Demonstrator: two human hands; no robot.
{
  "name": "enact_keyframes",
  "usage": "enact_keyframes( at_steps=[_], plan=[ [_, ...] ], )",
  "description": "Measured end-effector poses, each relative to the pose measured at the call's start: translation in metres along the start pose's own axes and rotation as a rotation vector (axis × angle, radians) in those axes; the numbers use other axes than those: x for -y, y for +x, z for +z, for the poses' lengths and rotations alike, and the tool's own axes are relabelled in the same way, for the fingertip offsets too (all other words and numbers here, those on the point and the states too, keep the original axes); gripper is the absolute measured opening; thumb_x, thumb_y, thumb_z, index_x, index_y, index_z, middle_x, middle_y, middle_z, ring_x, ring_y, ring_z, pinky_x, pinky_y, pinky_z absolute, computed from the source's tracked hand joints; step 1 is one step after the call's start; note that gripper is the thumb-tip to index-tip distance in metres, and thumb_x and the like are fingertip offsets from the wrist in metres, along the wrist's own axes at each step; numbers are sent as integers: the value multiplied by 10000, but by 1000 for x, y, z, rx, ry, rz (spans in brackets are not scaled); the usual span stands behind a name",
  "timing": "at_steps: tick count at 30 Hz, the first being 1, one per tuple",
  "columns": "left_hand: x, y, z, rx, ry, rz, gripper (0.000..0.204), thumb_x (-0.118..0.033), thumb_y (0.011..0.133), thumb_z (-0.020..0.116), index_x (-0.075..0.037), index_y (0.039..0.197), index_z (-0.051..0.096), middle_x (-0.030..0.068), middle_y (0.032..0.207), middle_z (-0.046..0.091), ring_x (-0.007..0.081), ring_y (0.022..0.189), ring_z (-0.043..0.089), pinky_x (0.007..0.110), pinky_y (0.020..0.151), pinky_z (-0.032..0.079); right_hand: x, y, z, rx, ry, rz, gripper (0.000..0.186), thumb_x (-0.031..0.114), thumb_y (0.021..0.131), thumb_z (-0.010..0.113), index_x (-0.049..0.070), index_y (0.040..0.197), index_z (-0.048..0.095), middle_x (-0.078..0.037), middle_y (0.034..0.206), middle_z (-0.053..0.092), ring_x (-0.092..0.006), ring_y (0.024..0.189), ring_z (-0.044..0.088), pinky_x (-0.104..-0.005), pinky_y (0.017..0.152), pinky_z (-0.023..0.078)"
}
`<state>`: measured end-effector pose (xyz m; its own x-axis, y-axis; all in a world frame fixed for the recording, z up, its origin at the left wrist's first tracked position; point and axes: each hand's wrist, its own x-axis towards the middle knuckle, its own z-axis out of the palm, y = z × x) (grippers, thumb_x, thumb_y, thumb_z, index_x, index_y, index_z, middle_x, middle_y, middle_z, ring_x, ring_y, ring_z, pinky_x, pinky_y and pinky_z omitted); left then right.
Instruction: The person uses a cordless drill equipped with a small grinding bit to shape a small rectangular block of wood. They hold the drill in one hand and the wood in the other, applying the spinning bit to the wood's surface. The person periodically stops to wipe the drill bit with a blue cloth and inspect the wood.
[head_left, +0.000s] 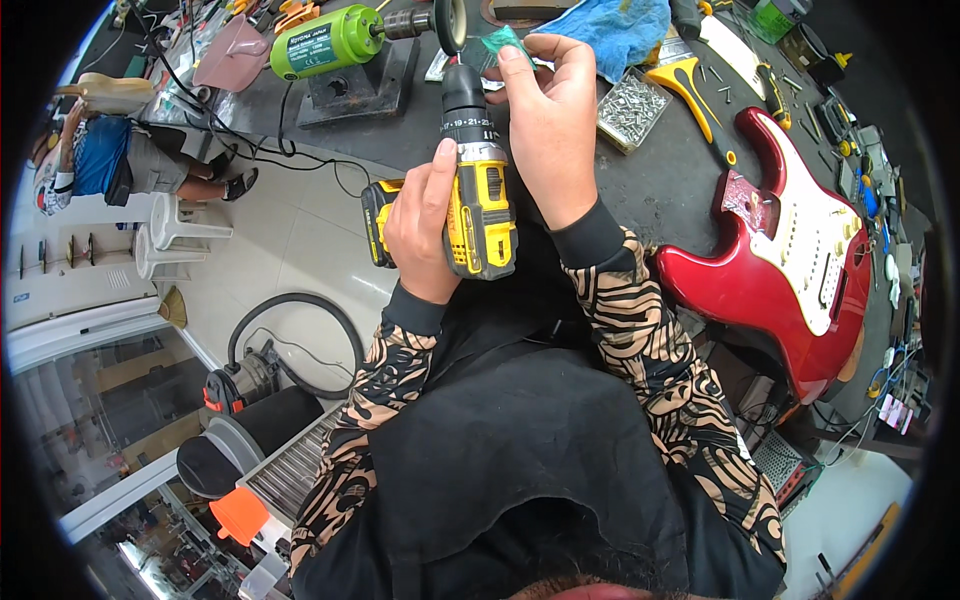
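Note:
A yellow and black cordless drill [482, 200] is in my left hand [424, 232], its chuck pointing away from me toward the bench. My fingers wrap the drill's body from the left. A thin bit shows at the chuck's tip, close to a round wheel [450, 25]; I cannot tell whether they touch. My right hand [552, 125] is beside the chuck, thumb and fingers pinched on a small green piece [503, 42] that looks like thin sheet or plastic. The wheel is fitted to a green bench motor [325, 45].
A red electric guitar body [725, 265] with a cream pickguard lies at the bench's right. Near it are yellow-handled pliers [690, 95], a clear box of screws [632, 108] and a blue cloth [610, 35]. A person [120, 160], white stools [180, 220] and a vacuum [245, 380] are left.

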<state>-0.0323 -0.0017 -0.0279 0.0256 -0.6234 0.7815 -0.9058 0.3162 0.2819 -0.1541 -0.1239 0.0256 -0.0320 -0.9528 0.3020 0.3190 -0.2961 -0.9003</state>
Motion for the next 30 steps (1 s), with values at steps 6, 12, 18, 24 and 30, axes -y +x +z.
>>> enact_keyframes(
  at_steps=[6,12,18,24,30],
  plan=[
    [2,2,-1,-17,-50,12,868,-38,853,877,-73,1638,509,158,1101,724,342,913,734,434,727,583,0,0,0,3,11,-10,340,136,1122,690,-62,1337,516,-163,1239,657,-192,1052,765,-303,815,664],
    [4,-8,-3,46,-82,-77,864,-69,877,923,-46,1620,482,210,1527,674,401,1222,758,440,1025,625,-2,1,-1,15,-15,-31,382,133,1123,687,-73,1381,495,-172,1282,637,-190,1051,761,-304,820,669],
    [8,-17,-2,48,-215,-238,883,-52,886,923,-12,1637,460,144,1633,586,309,1353,685,403,1140,563,-2,2,-2,6,37,-18,362,140,1113,687,-46,1363,502,-162,1275,628,-164,993,736,-300,762,656],
    [6,-20,-20,-70,-949,-693,732,-41,991,761,12,1644,432,191,1420,645,233,1027,716,365,922,586,-1,4,-5,-27,205,29,323,118,1157,589,-50,1412,482,-154,1314,622,-170,993,735,-286,778,637],
    [53,-10,-54,-45,-2049,-842,571,-334,954,802,61,1317,607,114,1012,707,129,546,565,302,526,489,11,2,-1,-45,268,83,309,122,1176,546,-42,1431,485,-133,1296,630,-158,993,713,-291,797,614]
  ],
)
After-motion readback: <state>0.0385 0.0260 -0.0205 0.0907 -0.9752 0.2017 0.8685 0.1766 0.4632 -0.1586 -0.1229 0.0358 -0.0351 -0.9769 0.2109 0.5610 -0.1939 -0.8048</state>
